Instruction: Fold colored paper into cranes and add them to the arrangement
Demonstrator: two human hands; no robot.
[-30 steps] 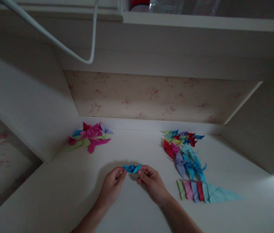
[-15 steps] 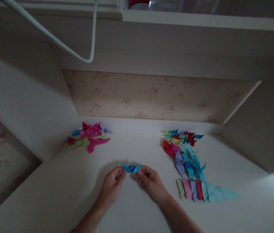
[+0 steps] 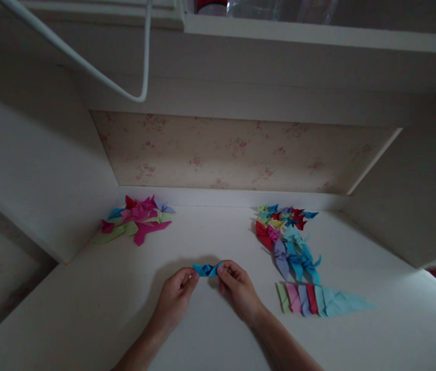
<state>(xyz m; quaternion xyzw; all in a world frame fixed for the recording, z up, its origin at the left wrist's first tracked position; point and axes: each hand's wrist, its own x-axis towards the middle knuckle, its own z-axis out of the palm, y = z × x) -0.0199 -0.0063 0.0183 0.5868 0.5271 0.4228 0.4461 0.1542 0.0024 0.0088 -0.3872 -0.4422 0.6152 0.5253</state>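
Near six o'clock, the left hand [image 3: 175, 293] and right hand [image 3: 240, 288] pinch a blue paper [image 3: 205, 270], the right newly covering its three-o'clock tip, so both ends look secured.

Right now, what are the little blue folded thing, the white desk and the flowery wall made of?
The blue folded piece looks like matte paper, going by its creases and flaps. The white desk looks smooth and plain, maybe painted or laminated board; its core doesn't show. The flowery wall looks like matte wallpaper, since a flower pattern spreads across it, though printed board is possible.
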